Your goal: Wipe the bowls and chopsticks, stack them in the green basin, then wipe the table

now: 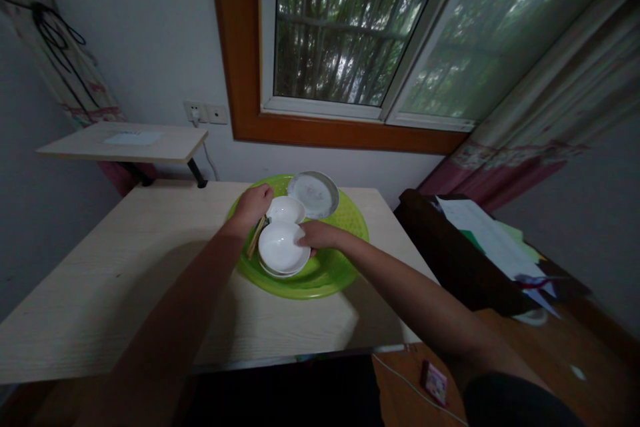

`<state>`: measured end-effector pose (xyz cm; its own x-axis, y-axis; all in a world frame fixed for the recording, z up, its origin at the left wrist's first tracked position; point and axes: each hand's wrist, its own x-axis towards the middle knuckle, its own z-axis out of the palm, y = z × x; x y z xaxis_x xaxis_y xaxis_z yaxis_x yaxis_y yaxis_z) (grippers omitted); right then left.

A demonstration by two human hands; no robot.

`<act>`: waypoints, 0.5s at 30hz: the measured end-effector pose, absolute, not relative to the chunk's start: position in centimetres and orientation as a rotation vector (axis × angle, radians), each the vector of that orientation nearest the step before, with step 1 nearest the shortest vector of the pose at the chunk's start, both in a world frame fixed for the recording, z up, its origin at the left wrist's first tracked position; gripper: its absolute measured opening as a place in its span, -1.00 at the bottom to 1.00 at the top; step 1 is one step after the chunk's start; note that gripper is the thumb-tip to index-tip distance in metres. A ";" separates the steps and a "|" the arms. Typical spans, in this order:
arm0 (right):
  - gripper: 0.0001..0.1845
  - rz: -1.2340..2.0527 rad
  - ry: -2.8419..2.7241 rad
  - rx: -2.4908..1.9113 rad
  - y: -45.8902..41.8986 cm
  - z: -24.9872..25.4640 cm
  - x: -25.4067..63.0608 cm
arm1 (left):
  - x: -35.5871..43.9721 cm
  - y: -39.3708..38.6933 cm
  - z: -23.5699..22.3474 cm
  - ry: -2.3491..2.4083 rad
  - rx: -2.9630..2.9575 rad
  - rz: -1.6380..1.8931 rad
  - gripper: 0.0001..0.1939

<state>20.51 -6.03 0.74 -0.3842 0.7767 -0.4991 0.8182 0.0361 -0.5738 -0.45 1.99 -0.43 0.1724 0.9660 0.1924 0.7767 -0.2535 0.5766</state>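
My right hand [320, 235] grips the near white bowl [281, 247], its thumb over the rim and its other fingers low at the side. That bowl sits on top of at least one more white bowl, whose rim shows beneath it. My left hand [255, 203] is closed at the left rim of another white bowl [287, 209] just behind; its fingertips are hidden, so what it holds cannot be made out. Wooden chopsticks [257, 238] lie at the left. A round metal dish [313, 194] rests at the back. All are in a green plastic basin [345, 277].
The basin stands on a pale wooden table [165, 267] below a window [350, 33]. A small raised shelf [125, 140] with a paper on it is at the left. At the right, a dark cabinet [450, 260] bears papers. A white cable [410, 383] runs across the floor.
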 end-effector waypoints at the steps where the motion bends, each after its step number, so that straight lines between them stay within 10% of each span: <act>1: -0.67 -1.221 2.232 1.695 -5.9 1.1 20.7 | -0.5 2.1 -0.6 1.670 2.141 0.758 -0.64; 15: -0.50 -0.496 2.188 1.757 -3.5 2.6 25.7 | -0.3 2.6 -1.6 1.604 2.330 0.673 -0.71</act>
